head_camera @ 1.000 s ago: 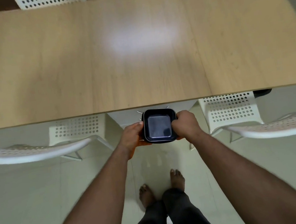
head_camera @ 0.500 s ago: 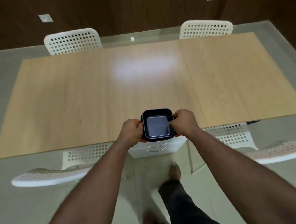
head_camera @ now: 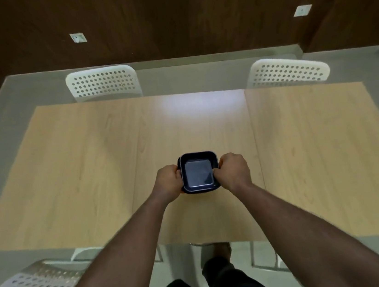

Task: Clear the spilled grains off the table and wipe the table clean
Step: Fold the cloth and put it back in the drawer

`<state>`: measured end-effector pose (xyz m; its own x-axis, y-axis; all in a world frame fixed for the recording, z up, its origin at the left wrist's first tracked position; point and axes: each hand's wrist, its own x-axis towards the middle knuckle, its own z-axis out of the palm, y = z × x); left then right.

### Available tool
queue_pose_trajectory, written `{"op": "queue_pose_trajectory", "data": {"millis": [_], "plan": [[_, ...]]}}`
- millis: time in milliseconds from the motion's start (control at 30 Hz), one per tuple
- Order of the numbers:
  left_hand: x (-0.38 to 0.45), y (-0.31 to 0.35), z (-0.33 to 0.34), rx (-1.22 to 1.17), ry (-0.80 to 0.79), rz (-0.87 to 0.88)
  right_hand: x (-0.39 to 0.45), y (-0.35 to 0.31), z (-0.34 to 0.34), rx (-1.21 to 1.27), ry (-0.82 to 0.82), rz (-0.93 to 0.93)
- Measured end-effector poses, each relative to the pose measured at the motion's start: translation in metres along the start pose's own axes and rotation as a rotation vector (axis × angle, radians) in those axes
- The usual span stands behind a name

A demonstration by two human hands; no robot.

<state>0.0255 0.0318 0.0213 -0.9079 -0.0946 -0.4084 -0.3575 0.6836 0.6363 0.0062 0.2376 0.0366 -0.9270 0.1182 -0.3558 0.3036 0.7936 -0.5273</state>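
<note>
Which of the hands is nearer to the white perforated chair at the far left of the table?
Left. The left hand holds the dark square container on the side toward that white perforated chair; the right hand holds the opposite side.

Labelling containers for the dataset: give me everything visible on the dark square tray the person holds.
The dark square tray is navy-black with rounded corners, a raised rim and a flat glossy floor that reflects light; it looks like plastic and appears empty. A second rim edge shows at its left, so it may be two nested trays. It is held level above the light wooden table, the left hand and right hand gripping opposite sides.
</note>
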Motion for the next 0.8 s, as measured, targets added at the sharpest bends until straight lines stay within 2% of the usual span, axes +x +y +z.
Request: {"op": "queue_pose_trajectory", "data": {"millis": [167, 567, 800], "plan": [[0.044, 0.006, -0.005, 0.075, 0.036, -0.050, 0.044, -0.013, 0.005, 0.019, -0.003, -0.007], [0.106, -0.002, -0.015, 0.140, -0.017, -0.076, 0.096, -0.015, 0.018, 0.170, -0.058, 0.075], [0.110, -0.009, -0.022, 0.137, 0.003, -0.116, 0.102, -0.013, -0.003, 0.245, 0.026, 0.115]]}}
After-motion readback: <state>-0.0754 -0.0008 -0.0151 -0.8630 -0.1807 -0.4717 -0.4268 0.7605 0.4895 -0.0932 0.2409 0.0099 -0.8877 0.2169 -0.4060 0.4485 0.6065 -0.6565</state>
